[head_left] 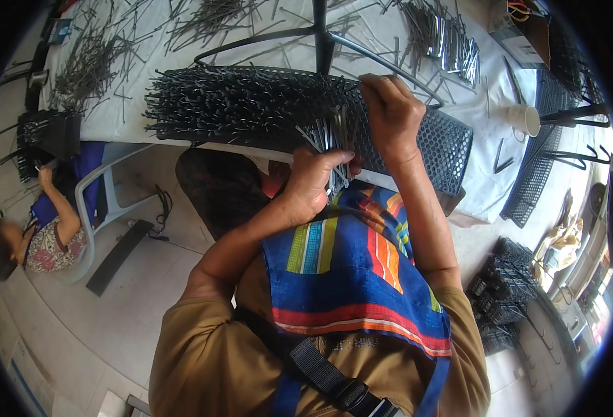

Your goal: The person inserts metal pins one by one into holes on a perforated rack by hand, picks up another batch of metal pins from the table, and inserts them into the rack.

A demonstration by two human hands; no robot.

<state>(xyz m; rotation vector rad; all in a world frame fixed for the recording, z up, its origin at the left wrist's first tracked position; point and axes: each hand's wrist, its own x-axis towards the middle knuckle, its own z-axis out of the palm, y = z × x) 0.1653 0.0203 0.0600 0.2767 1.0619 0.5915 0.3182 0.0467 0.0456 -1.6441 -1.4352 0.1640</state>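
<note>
A long black perforated metal rack (pixel 438 142) lies in front of me, its left and middle parts crowded with thin dark metal rods (pixel 216 104) standing up from the holes. My left hand (pixel 310 179) is closed round a bundle of thin metal rods (pixel 334 135) at the rack's near edge. Over the rack, just right of the standing rods, my right hand (pixel 393 115) has its fingers pinched together. Whatever is between those fingertips is too small to make out.
Loose rods (pixel 98 66) lie in heaps across the white-covered table (pixel 133 128), with another pile (pixel 445 42) at the far right. A black metal stand (pixel 324 42) rises behind the rack. A white cup (pixel 523 120) stands at the right. Another person (pixel 49 236) sits at the left.
</note>
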